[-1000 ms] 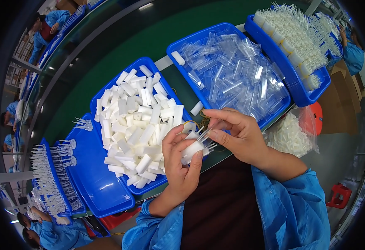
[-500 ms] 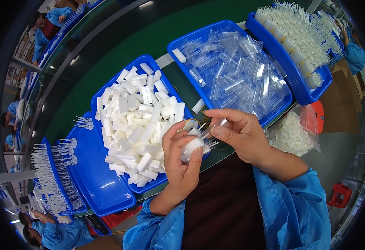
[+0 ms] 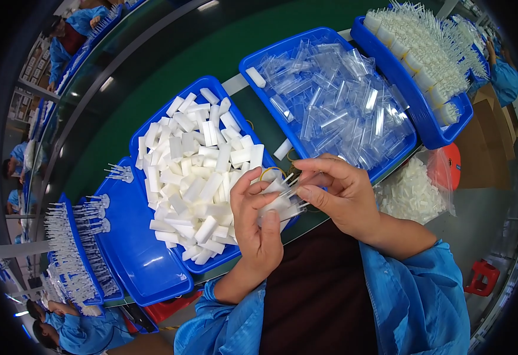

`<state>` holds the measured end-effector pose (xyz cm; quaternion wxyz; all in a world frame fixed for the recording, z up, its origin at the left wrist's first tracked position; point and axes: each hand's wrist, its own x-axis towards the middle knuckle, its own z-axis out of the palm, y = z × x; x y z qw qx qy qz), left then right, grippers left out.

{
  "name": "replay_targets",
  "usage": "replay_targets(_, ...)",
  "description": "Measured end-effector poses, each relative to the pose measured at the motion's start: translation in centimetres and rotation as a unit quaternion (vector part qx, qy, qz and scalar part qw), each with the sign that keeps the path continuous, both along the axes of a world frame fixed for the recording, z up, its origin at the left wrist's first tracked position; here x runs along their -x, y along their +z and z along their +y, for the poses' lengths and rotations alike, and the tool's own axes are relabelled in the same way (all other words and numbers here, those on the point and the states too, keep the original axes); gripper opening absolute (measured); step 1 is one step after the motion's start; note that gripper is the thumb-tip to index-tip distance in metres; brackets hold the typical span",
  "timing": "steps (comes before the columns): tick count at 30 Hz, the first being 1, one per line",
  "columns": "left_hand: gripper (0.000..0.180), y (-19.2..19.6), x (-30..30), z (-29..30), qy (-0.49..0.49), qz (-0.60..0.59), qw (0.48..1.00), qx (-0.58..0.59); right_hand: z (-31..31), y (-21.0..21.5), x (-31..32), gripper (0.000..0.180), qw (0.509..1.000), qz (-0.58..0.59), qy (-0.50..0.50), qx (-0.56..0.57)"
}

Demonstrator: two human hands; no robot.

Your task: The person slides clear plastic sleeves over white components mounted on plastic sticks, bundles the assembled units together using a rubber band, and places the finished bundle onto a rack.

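My left hand (image 3: 259, 222) grips a white foam block (image 3: 275, 205) just in front of the blue tray (image 3: 214, 83) heaped with white foam blocks (image 3: 191, 177). My right hand (image 3: 339, 195) pinches a thin clear plastic tube (image 3: 297, 184) and holds its end against the block. Several clear tubes stick out of the block toward the right. A yellow rubber band (image 3: 269, 170) lies just behind my left fingers.
A blue tray (image 3: 253, 58) of clear plastic tubes sits behind my right hand. Far right, another blue tray (image 3: 401, 80) holds finished blocks with tubes. A flat blue tray (image 3: 132, 260) at the left carries more assemblies. A clear bag (image 3: 413, 192) of white pieces lies at right. Other workers in blue sit along the rim.
My hands stay together over the same spot. The right fingers have shifted slightly on the clear tube at the block.
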<state>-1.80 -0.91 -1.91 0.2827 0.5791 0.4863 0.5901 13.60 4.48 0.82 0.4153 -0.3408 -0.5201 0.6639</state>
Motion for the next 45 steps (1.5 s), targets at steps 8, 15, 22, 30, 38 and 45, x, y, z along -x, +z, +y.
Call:
replay_targets(8, 0.013, -0.2, -0.6, -0.3, 0.033, 0.047, 0.998, -0.001, -0.5, -0.7, 0.2, 0.03, 0.995, 0.009, -0.032, -0.094)
replay_targets(15, 0.025, -0.3, -0.7, -0.5, 0.023, 0.117, 0.993, -0.02, 1.2, 1.1, -0.9, 0.03, 0.976, -0.101, -0.012, -0.19)
replay_targets(22, 0.037, -0.4, -0.8, -0.7, -0.003, 0.135, 0.99, -0.037, 0.9, 2.3, -1.1, 0.034, 0.991, -0.105, 0.04, -0.067)
replay_targets(30, 0.1, -2.4, -0.8, -0.6, 0.014, 0.056, 0.978, -0.199, 0.0, 0.8, -0.5, 0.027, 0.972, -0.137, 0.004, -0.189)
replay_targets(38, 0.108, -2.5, -0.9, -1.0, 0.04, 0.126, 0.978, -0.159, -1.1, -1.3, 0.3, 0.029, 0.985, -0.091, 0.001, -0.145)
replay_targets(45, 0.103, -2.2, -0.5, -0.9, 0.004, 0.118, 0.974, -0.193, -1.0, -0.3, -0.1, 0.031, 0.969, -0.122, 0.002, -0.216)
